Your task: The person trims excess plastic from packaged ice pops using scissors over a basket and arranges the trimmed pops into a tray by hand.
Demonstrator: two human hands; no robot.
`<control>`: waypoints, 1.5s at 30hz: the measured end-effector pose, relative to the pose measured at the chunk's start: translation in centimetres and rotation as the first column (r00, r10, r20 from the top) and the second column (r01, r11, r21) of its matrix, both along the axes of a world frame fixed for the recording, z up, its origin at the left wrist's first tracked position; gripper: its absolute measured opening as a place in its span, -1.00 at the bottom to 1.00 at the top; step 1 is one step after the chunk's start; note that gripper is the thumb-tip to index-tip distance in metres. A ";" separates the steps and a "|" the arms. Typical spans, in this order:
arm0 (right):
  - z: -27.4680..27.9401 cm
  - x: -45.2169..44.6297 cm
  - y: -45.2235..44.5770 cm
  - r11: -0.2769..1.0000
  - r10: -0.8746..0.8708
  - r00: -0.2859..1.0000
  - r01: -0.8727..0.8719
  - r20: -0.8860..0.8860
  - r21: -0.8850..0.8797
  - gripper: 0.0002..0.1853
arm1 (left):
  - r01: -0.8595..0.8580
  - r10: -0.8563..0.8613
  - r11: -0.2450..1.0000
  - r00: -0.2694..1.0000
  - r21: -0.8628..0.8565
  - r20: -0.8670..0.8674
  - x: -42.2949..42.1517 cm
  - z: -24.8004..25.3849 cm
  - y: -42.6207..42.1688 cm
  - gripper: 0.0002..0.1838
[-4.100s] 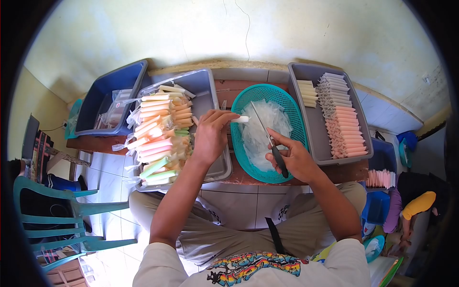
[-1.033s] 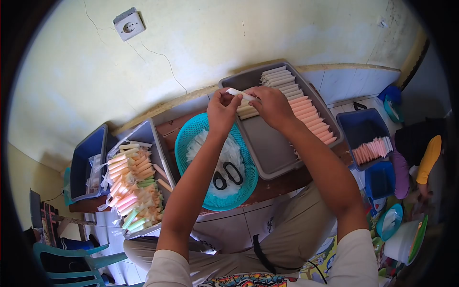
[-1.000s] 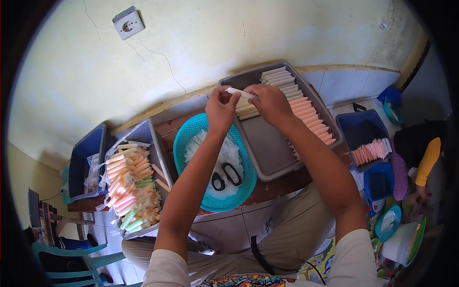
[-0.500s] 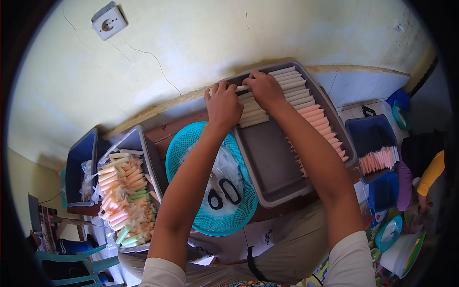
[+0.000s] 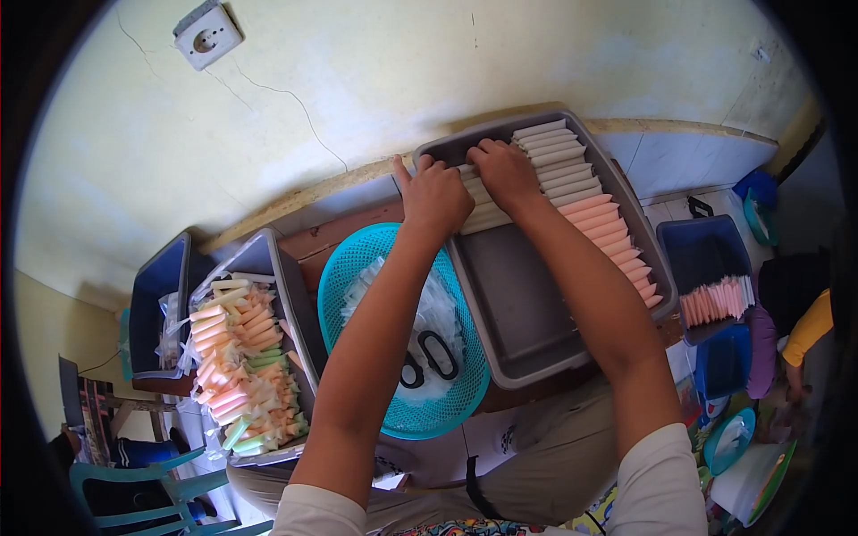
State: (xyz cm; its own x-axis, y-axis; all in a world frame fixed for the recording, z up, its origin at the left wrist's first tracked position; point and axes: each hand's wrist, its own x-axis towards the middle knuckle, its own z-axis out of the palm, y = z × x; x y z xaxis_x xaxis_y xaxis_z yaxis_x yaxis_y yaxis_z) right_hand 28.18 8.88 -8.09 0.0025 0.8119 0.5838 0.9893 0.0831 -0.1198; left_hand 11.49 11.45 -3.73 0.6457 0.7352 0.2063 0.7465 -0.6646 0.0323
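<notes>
Both my hands are over the back left of a grey-brown tray (image 5: 527, 371). My left hand (image 5: 438, 198) is closed at the left end of a whitish ice pop in a narrow plastic tube (image 5: 466, 169), one finger sticking out. My right hand (image 5: 508, 176) has its fingers curled down on the same ice pop; the fingertips are hidden. Beneath and beside the hands lie rows of whitish ice pops (image 5: 559, 161). Nearer the tray's right side is a row of pink ice pops (image 5: 608, 237), partly covered by my right forearm.
A turquoise basket (image 5: 326, 295) left of the tray holds clear plastic and black-handled scissors (image 5: 438, 355). Further left, a grey bin (image 5: 290, 304) is heaped with colored ice pops. A blue bin (image 5: 693, 241) with pink ones stands right, near another person's yellow sleeve (image 5: 807, 326).
Both hands have lowered the whitish ice pop from above the tray's back rim into the row. A finger of my left hand has straightened out. The view has shifted slightly.
</notes>
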 end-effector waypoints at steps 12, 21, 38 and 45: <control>0.6 -0.3 -0.6 1.000 -0.009 0.999 0.007 -0.053 -0.027 -0.81 | -0.024 0.024 1.000 1.000 -0.017 0.018 0.3 -0.3 0.3 -0.67; 5.3 -1.1 -2.9 0.989 -0.027 0.973 0.058 -0.228 0.133 -0.80 | 0.001 -0.017 0.996 0.984 0.094 0.176 -0.2 -0.9 -0.7 -0.71; 10.5 -17.1 -13.0 0.928 0.356 0.847 -0.270 -0.395 0.258 -0.76 | -0.178 0.093 0.979 0.830 0.102 0.549 -18.4 4.0 -11.7 -0.80; 12.1 -26.1 -13.9 0.857 0.506 0.700 -0.475 -0.504 0.200 -0.71 | -0.274 0.173 0.958 0.790 0.087 0.588 -28.3 6.0 -14.2 -0.82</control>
